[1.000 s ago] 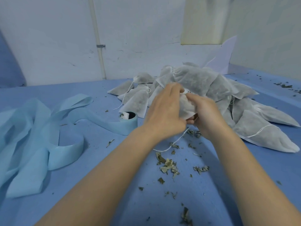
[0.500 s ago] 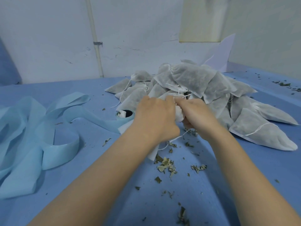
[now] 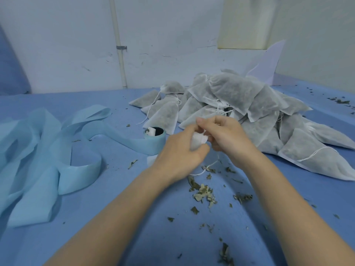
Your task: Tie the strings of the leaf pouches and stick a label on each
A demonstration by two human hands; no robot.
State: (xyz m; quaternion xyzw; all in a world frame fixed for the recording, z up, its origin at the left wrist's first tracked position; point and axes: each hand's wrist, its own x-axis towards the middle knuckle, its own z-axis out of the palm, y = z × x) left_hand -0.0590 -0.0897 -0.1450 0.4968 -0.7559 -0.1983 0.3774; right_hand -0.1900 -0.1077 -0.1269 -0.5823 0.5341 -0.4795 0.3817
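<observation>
One small white non-woven leaf pouch (image 3: 198, 141), near the blue desk's (image 3: 96, 217) middle, gripped by left hand (image 3: 179, 153), right hand (image 3: 223, 134) pinching its neck: probably light, soft, crushable; hold at gathered neck.

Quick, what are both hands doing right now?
Left hand: grips the white pouch.
Right hand: fingers curled at the top of the same pouch, pinching it; its string hangs below.

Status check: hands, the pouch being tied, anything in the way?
Left hand grips pouch. Right hand pinches its neck; string dangles. Pouch pile just behind; loose leaves underneath.
</observation>
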